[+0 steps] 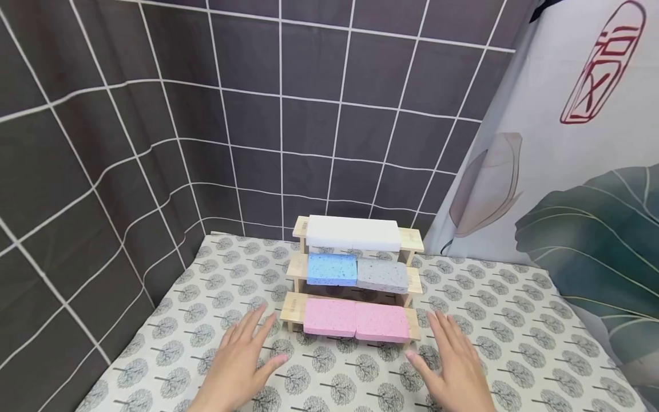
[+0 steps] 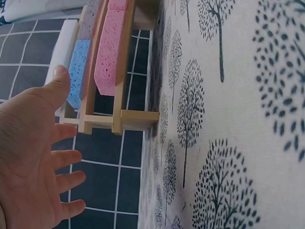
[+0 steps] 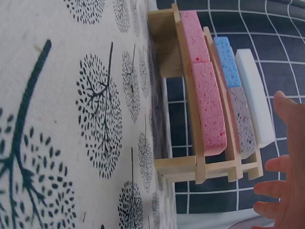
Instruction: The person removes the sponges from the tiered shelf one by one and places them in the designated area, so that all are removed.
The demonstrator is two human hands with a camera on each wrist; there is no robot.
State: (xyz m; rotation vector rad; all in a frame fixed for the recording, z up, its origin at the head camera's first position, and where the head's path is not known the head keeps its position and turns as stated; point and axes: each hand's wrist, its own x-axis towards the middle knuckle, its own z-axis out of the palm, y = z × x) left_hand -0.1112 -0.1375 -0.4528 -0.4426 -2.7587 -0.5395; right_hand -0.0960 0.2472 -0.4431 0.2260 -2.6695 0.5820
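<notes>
A small three-step wooden rack (image 1: pixel 293 308) stands between my two hands in the head view. Two pink sponges (image 1: pixel 329 317) lie side by side on its lowest step. On the middle step, a blue sponge (image 1: pixel 332 269) sits left of a grey sponge (image 1: pixel 382 275). White sponge blocks (image 1: pixel 353 232) fill the top step. My left hand (image 1: pixel 238 363) is at the rack's front left, fingers spread and holding nothing. At the front right is my right hand (image 1: pixel 453 366), also with fingers extended and nothing in it. Both wrist views show the hands apart from the rack.
A cloth printed with grey trees (image 1: pixel 340 389) covers the table. Behind and to the left hangs a dark curtain with white grid lines (image 1: pixel 314 126). A pale curtain with large leaves (image 1: pixel 587 240) hangs at the right edge.
</notes>
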